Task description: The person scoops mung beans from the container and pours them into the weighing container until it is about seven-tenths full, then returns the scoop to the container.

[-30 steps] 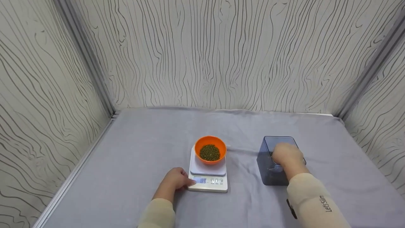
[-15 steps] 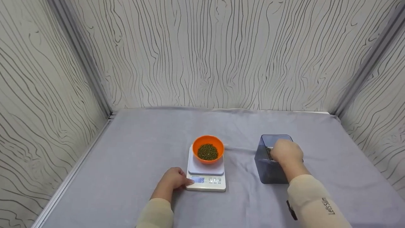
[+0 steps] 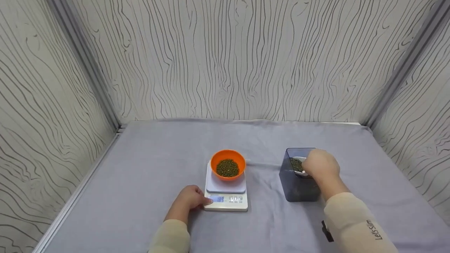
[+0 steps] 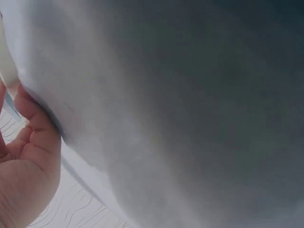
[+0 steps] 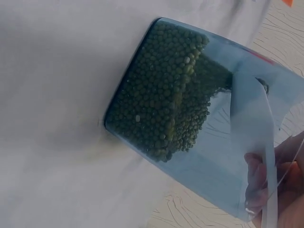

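An orange bowl (image 3: 227,177) with green mung beans (image 3: 227,168) stands on a white kitchen scale (image 3: 226,206), whose display shows lit digits. My left hand (image 3: 190,197) pinches the scale's front left corner, thumb on top beside the display; the fingers underneath are mostly hidden. At the right, my right hand (image 3: 322,164) grips the handle of a white spoon (image 5: 249,109) at the mouth of a bluish see-through container (image 3: 288,181). Beans show by the spoon's white rim in the head view. In the right wrist view, many mung beans (image 5: 152,85) fill the container's lower part.
Grey cloth (image 3: 158,151) covers the table, with a few creases between scale and container. Wood-patterned panels (image 3: 225,59) close off the back and both sides. Grey metal strips (image 3: 82,63) run along the corners.
My right hand has risen a little at the container's mouth, and the spoon's rim with beans beside it has come into view. My left hand stays at the scale. The view has shifted slightly.
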`<state>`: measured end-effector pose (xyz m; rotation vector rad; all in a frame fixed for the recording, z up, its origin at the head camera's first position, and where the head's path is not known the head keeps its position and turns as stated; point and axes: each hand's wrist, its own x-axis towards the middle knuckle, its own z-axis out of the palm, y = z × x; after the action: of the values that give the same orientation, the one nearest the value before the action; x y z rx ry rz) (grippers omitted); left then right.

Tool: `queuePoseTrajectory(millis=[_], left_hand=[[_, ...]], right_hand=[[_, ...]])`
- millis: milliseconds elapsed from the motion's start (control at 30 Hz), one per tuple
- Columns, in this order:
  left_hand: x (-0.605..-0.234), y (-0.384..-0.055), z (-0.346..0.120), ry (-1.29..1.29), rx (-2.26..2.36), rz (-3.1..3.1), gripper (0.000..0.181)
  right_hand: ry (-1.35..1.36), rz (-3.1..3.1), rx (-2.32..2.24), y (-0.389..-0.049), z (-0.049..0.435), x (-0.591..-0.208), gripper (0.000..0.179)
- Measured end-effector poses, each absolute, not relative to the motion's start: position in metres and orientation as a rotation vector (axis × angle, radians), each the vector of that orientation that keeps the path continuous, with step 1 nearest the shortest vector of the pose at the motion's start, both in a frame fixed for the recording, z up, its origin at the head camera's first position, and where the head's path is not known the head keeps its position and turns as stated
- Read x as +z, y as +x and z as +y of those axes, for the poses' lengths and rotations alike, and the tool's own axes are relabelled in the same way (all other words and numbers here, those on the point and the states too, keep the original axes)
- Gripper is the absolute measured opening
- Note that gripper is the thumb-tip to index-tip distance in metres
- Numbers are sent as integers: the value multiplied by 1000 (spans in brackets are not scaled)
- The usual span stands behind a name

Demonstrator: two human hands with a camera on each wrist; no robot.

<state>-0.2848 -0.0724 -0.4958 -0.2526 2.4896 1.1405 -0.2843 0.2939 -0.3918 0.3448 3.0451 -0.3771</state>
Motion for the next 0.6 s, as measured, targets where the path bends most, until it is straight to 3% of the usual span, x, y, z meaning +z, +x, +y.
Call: queuePoseTrajectory(millis=[600], left_hand=[[-496, -285, -72, -259, 1131, 2496, 32]], right_hand=[[416, 3035, -494, -268, 309, -383, 15]])
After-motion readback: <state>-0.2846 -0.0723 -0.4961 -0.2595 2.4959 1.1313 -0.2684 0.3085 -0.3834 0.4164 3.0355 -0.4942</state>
